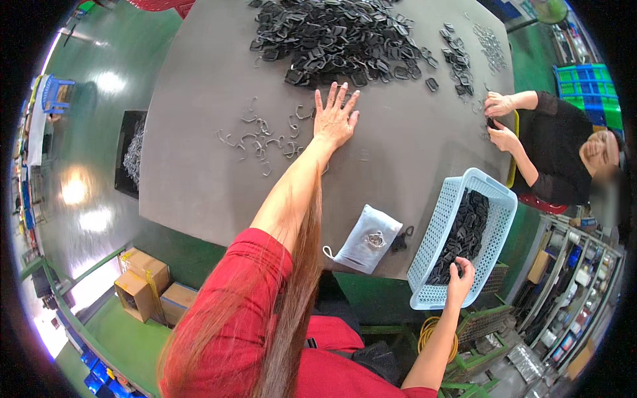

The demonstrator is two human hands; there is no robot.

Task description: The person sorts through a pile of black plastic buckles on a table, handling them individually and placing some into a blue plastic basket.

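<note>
My left hand (336, 121) is stretched out over the grey table with its fingers spread and nothing in them. Its fingertips reach the near edge of a big heap of black plastic buckles (338, 40). Just left of this hand lie loose bent metal hooks (262, 137). Down at the right, my right hand (460, 280) is over the near end of a light blue basket (431, 229), which holds many black buckles (468, 225). Its fingers are curled round a black buckle, partly hidden by the hand.
A pale pouch (368, 240) with metal rings on it lies left of the basket. A co-worker (557, 142) sits at the right edge, both hands on a small black piece. More buckles (456, 60) and hooks (490, 46) lie far right. A black bin (131, 154) stands beyond the table's left edge.
</note>
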